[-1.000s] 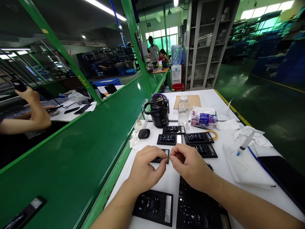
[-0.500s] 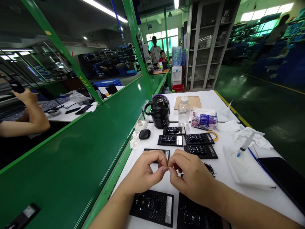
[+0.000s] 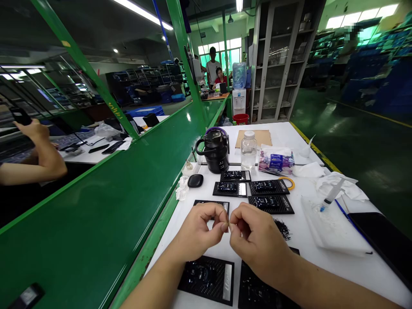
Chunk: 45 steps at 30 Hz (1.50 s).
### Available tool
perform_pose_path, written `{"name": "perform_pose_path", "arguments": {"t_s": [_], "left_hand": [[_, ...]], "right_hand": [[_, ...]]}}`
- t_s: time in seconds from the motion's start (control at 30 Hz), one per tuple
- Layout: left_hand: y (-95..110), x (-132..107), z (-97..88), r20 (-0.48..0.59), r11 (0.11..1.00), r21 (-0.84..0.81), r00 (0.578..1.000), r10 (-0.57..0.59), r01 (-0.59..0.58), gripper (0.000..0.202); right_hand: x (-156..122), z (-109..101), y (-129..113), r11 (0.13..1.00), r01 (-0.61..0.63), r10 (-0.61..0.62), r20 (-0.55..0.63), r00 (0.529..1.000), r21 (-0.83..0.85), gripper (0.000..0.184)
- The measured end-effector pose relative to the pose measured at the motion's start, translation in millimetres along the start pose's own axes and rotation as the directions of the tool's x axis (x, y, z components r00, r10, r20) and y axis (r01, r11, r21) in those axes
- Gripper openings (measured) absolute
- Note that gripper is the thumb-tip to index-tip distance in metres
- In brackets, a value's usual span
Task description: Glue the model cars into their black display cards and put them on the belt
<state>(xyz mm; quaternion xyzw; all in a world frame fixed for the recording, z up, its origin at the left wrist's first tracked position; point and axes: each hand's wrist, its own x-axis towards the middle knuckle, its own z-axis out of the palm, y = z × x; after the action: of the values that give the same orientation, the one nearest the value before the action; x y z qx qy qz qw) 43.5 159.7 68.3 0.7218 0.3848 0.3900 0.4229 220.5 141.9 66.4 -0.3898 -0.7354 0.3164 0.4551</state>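
Observation:
Above the white table, my left hand (image 3: 206, 227) pinches thumb and forefinger together. My right hand (image 3: 257, 238) does the same, its fingertips meeting those of the left. Whatever lies between the fingertips is too small to make out. Below the hands are a black patterned plate with a dark model car (image 3: 206, 279) and a silver label, and another black plate (image 3: 257, 287) partly covered by my right hand and forearm. A pile of thin black strips (image 3: 282, 229) lies just beyond my right hand. Behind my left hand, one more black plate (image 3: 210, 203) is partly hidden.
Farther back stand several model-car plates (image 3: 269, 204), a black jug (image 3: 216, 152), a clear bottle (image 3: 249, 151) and a tissue pack (image 3: 276, 161). To the right, a syringe (image 3: 333, 195) rests on a white foam block (image 3: 334, 227). A green partition (image 3: 128, 201) borders the left; a co-worker's arm (image 3: 41, 150) is beyond it.
Both hands stay fingertip to fingertip; my right hand has turned slightly and its fingers have closed up more. Objects on the table have not moved.

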Motion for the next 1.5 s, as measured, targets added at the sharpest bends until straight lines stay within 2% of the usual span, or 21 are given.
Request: {"name": "perform_pose_path", "arguments": {"t_s": [0.07,0.13,0.27,0.3,0.37,0.43,0.47,0.57,0.73,1.03,1.13,1.33,1.5], "left_hand": [[-1.4,0.5,1.5,-0.004,0.999,-0.028,1.0,-0.023,0.023,0.013],[-2.5,1.3,2.9,-0.02,0.999,-0.035,0.999,-0.034,0.034,0.016],[-2.0,1.4,4.9,-0.15,1.0,0.021,0.989,-0.012,0.015,0.015],[-1.4,0.9,5.0,-0.195,0.997,0.072,0.98,0.048,-0.034,0.011],[-0.5,-0.2,4.4,-0.237,0.948,0.245,0.936,0.261,-0.202,0.004],[-0.6,-0.7,3.3,-0.198,0.834,0.414,0.859,0.473,-0.364,0.019],[-1.0,-0.7,2.8,-0.169,0.785,0.463,0.828,0.535,-0.412,0.023],[-2.3,0.1,2.3,-0.139,0.741,0.5,0.803,0.579,-0.448,0.025],[-1.0,1.3,3.6,-0.134,0.735,0.52,0.808,0.573,-0.435,0.024],[-2.1,3.5,3.4,-0.148,0.742,0.532,0.818,0.556,-0.408,0.02],[-3.3,3.8,3.3,-0.143,0.748,0.521,0.822,0.552,-0.412,0.019],[-4.2,3.1,2.7,-0.135,0.766,0.495,0.834,0.534,-0.411,0.021],[-3.7,3.1,3.1,-0.121,0.741,0.515,0.819,0.561,-0.431,0.021]], "right_hand": [[1.3,0.3,-1.4,0.977,-0.164,0.158,0.05,0.986,0.139,0.009],[3.9,0.3,-0.2,0.909,-0.317,0.291,0.131,0.948,0.269,0.009],[12.6,-0.2,9.1,0.668,-0.555,0.442,0.334,0.832,0.496,0.017],[14.8,-0.2,11.5,0.604,-0.588,0.454,0.374,0.808,0.538,0.019],[18.2,-0.3,15.0,0.506,-0.619,0.456,0.423,0.783,0.6,0.021],[20.0,-0.5,16.1,0.455,-0.623,0.451,0.439,0.777,0.636,0.022],[20.2,-0.7,15.9,0.44,-0.624,0.45,0.443,0.775,0.646,0.022],[20.0,-1.6,14.7,0.433,-0.621,0.448,0.442,0.777,0.653,0.023],[19.8,-3.6,15.1,0.433,-0.635,0.442,0.464,0.768,0.639,0.021],[20.8,-6.1,19.4,0.3,-0.684,0.392,0.568,0.724,0.665,0.023],[20.8,-5.8,20.9,0.281,-0.692,0.384,0.582,0.716,0.666,0.023],[21.3,-5.1,22.0,0.306,-0.68,0.396,0.56,0.728,0.667,0.023],[20.3,-3.0,22.2,0.354,-0.667,0.404,0.536,0.741,0.656,0.021]]}}
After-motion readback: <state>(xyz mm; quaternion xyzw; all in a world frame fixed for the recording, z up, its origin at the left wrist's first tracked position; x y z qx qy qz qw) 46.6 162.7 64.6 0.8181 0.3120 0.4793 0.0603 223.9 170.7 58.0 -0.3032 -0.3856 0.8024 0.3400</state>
